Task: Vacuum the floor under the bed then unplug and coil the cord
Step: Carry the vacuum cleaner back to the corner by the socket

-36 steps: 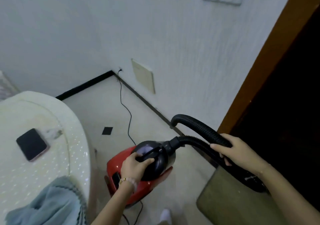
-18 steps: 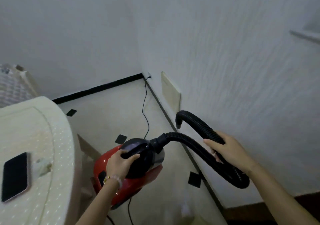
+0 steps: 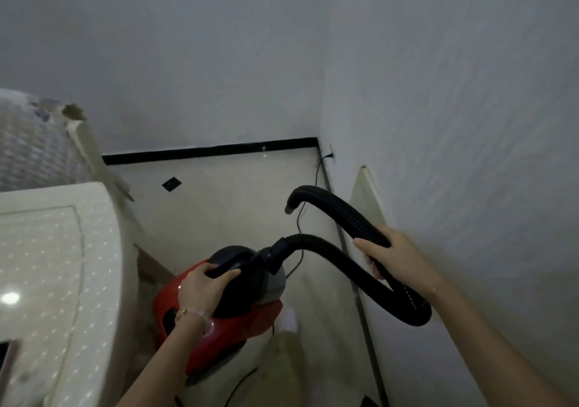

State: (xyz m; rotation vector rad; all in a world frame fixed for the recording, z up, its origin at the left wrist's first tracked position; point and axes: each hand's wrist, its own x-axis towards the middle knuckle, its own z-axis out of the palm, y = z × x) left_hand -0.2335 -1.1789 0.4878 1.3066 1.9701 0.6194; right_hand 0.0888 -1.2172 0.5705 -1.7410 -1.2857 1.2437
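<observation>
Vacuum (image 3: 219, 312) hangs beside the table (image 3: 56, 250) as before, your left hand (image 3: 203, 290) closed on its handle and your right hand (image 3: 398, 256) wrapped around the hose (image 3: 332, 206), while the cord (image 3: 316, 171), now nearer the centre of view, stays plugged at the wall corner.

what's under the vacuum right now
The vacuum is held up by the left hand. Below it show pale floor and a black cord. The floor straight beneath is hidden by its body.

View swung left: door gone, phone (image 3: 4, 355) slid to frame edge.
</observation>
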